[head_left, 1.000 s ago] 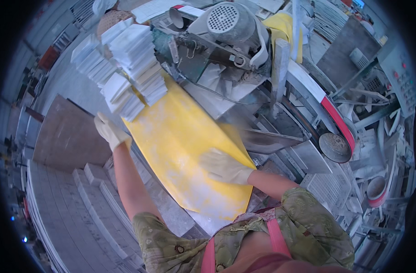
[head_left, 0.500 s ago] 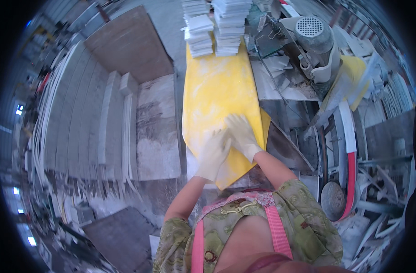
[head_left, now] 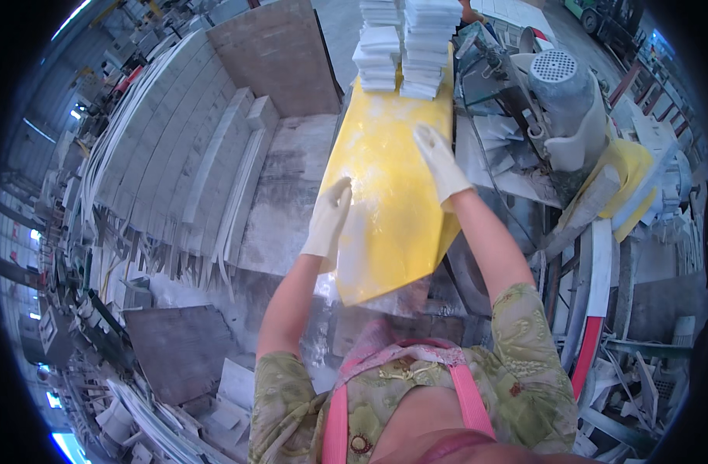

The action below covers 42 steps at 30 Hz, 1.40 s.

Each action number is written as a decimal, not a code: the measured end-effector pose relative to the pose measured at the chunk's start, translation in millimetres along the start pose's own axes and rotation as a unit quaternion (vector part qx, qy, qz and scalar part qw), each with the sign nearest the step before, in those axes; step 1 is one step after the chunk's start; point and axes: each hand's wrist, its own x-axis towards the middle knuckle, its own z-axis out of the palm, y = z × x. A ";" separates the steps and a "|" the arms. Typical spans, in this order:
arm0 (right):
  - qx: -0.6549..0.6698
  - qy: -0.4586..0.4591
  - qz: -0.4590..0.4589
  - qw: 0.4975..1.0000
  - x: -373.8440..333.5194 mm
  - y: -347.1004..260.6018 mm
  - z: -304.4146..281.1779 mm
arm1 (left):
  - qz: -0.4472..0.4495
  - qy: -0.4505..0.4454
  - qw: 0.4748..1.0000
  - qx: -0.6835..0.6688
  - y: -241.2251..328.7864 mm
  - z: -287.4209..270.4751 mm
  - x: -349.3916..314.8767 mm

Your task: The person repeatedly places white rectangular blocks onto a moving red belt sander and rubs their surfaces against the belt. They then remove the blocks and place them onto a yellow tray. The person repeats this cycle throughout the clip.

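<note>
- The left hand [head_left: 328, 218] wore a white fabric glove, dusted pale, its cuff ending at the wrist.
- The right hand [head_left: 441, 163] wore a matching white glove, equally powdered, the cuff snug around the wrist.
- Both forearms were bare from the glove cuffs up to the short sleeves.
- The top [head_left: 524, 363] was an olive-green short-sleeved shirt with a faint yellowish floral or paisley print; the sleeves sat loose about the upper arms.
- Pink apron straps [head_left: 472, 402] ran down over the chest on both sides, and a pink band crossed between them near the collar.
- A small round button-like ornament showed on the shirt front near the lower edge.
</note>
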 end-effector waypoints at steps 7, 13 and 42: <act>-0.150 0.103 -0.130 0.975 154.8 -38.3 42.4 | -0.018 -0.023 0.981 -0.191 27.1 -40.5 168.9; -0.162 0.180 -0.095 0.966 224.8 -36.7 68.9 | 0.038 -0.045 0.962 -0.267 37.2 -36.0 281.8; -0.208 0.078 -0.111 0.969 279.6 -30.9 53.1 | 0.090 -0.032 0.972 -0.215 86.6 36.4 414.1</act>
